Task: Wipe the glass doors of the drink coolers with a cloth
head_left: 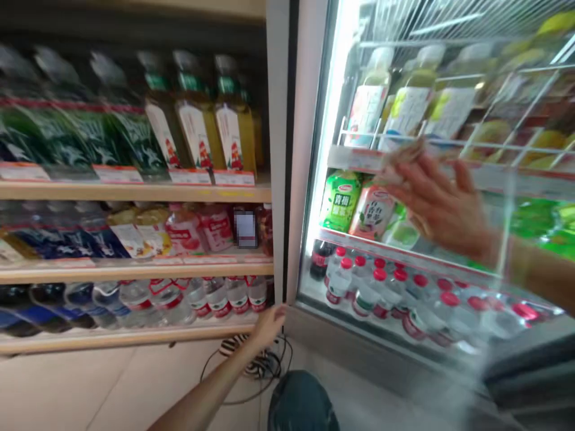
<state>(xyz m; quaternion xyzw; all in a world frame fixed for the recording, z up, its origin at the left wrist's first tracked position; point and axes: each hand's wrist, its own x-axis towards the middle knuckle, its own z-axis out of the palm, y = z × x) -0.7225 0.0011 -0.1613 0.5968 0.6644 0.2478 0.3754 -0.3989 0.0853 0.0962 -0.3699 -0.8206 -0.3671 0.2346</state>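
Note:
My right hand (438, 206) reaches into the lit drinks fridge (309, 179) at its middle shelf, fingers pointing up-left and smeared by motion. It hovers right beside a pink-labelled bottle (372, 211) and a green-labelled bottle (341, 200); something pale blurs at its fingertips. Whether it holds anything cannot be made out. My left hand (268, 325) is stretched low, its fingers lying against the fridge's bottom left corner, with nothing in it. My knee in jeans (300, 401) shows at the bottom.
Red-capped water bottles (381, 287) fill the fridge's bottom shelf. The open glass door (507, 335) stands at the right. Left of the fridge, wooden shelves (135, 191) carry rows of bottled drinks. Black cables (269, 365) lie on the tiled floor.

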